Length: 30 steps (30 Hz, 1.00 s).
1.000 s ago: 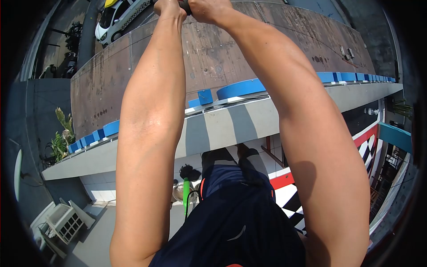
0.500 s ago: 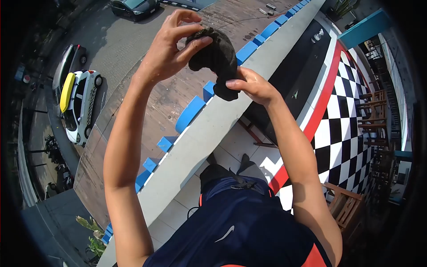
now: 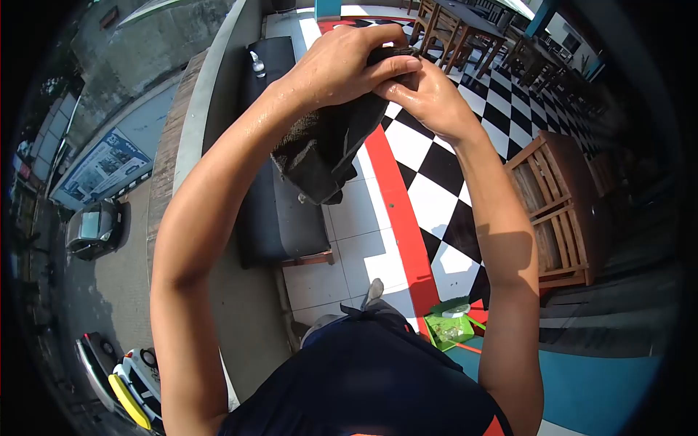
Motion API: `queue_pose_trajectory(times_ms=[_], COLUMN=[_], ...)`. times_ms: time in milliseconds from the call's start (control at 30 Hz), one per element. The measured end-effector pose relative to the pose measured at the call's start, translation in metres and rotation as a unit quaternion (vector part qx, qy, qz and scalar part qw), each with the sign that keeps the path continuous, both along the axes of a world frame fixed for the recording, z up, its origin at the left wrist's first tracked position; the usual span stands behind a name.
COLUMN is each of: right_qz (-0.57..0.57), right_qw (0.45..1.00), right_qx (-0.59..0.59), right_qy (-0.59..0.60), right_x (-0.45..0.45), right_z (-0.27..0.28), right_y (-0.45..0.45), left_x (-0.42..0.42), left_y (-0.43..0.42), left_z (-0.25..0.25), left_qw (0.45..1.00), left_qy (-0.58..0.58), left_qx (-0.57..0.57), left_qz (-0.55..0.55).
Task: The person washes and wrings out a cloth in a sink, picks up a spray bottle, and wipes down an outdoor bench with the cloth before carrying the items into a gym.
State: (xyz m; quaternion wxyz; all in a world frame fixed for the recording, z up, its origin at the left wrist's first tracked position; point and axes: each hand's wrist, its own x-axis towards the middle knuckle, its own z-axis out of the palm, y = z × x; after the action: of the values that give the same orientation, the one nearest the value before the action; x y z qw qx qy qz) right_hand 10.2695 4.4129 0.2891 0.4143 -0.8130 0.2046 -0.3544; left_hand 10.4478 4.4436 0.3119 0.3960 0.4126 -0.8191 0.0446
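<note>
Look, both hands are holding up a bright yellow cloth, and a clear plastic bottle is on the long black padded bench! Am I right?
Not quite: the limp cloth is nearly black, not yellow, as the head view shows. The left hand and right hand do hold it up, and the clear plastic bottle is on the long black padded bench.

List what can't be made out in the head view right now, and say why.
- Upper part of the dark cloth: head view, mostly covered by the left hand.
- Fingertips of the right hand: head view, hidden by the left hand and the cloth.
- Print on the wall banner: head view, too small.
- Contents of the bottle: head view, too small.
</note>
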Motion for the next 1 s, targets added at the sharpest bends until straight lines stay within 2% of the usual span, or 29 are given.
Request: queue_pose_trajectory(times_ms=[100,167,200,233,267,300,333,367,400,433,467,500,567,633,700,733,767,800,833,900,967,1000], right_qz=[-0.102,-0.094,-0.114,-0.129,-0.148,-0.165,-0.180,-0.196,-0.181,-0.168,-0.209,-0.249,-0.297,-0.290,-0.269,-0.255,-0.262,-0.239,-0.237,-0.164,-0.191,-0.208], right_qw=[0.992,0.995,0.991,0.986,0.986,0.985,0.984,0.978,0.980,0.982,0.976,0.967,0.948,0.952,0.961,0.963,0.961,0.964,0.969,0.972,0.959,0.956], right_qx=[0.071,0.030,0.048,0.070,0.055,0.039,0.010,-0.020,-0.018,-0.014,-0.018,-0.021,0.017,0.011,0.069,0.080,0.087,0.092,0.043,0.161,0.208,0.206], right_qy=[0.029,-0.032,-0.056,-0.080,-0.061,-0.043,0.015,0.073,0.078,0.087,0.062,0.041,0.114,0.101,-0.008,-0.034,-0.001,0.068,0.060,-0.052,0.000,-0.010], right_x=[-0.058,-0.097,-0.119,-0.137,-0.160,-0.180,-0.192,-0.205,-0.219,-0.233,-0.243,-0.253,-0.286,-0.308,-0.296,-0.315,-0.325,-0.320,-0.313,-0.320,-0.311,-0.286], right_z=[0.023,0.025,0.029,0.032,0.037,0.039,0.045,0.047,0.037,0.024,0.013,0.002,-0.022,-0.045,-0.052,-0.069,-0.082,-0.084,-0.094,-0.129,-0.174,-0.173], right_y=[-0.059,-0.105,-0.125,-0.142,-0.161,-0.178,-0.183,-0.186,-0.200,-0.219,-0.236,-0.255,-0.312,-0.364,-0.388,-0.420,-0.447,-0.463,-0.480,-0.535,-0.602,-0.620], left_x=[-0.055,-0.076,-0.088,-0.092,-0.110,-0.126,-0.141,-0.155,-0.167,-0.173,-0.181,-0.185,-0.178,-0.168,-0.142,-0.128,-0.112,-0.099,-0.089,-0.072,-0.055,-0.046], left_y=[-0.057,-0.097,-0.116,-0.150,-0.154,-0.166,-0.194,-0.202,-0.220,-0.223,-0.228,-0.245,-0.272,-0.295,-0.313,-0.329,-0.338,-0.351,-0.359,-0.395,-0.430,-0.448], left_z=[0.014,0.010,0.000,-0.034,-0.047,-0.066,-0.116,-0.139,-0.176,-0.189,-0.203,-0.221,-0.243,-0.253,-0.254,-0.275,-0.274,-0.288,-0.289,-0.308,-0.314,-0.312], left_qw=[1.000,0.998,0.994,0.986,0.978,0.951,0.922,0.917,0.925,0.929,0.901,0.887,0.867,0.884,0.876,0.876,0.861,0.899,0.891,0.906,0.804,0.804], left_qy=[-0.014,-0.058,-0.024,0.041,-0.020,-0.053,0.088,0.122,0.126,0.140,0.229,0.283,0.277,0.247,0.203,0.179,0.189,0.195,0.255,0.326,0.496,0.500], left_qx=[0.010,-0.006,0.102,0.131,0.204,0.303,0.353,0.315,0.313,0.282,0.309,0.288,0.368,0.369,0.409,0.413,0.445,0.365,0.358,0.263,0.321,0.319], left_qz=[0.003,0.016,0.019,-0.091,-0.038,-0.028,-0.133,-0.211,-0.178,-0.193,-0.201,-0.224,-0.187,-0.150,-0.157,-0.173,-0.162,-0.144,-0.114,-0.063,-0.068,-0.026])
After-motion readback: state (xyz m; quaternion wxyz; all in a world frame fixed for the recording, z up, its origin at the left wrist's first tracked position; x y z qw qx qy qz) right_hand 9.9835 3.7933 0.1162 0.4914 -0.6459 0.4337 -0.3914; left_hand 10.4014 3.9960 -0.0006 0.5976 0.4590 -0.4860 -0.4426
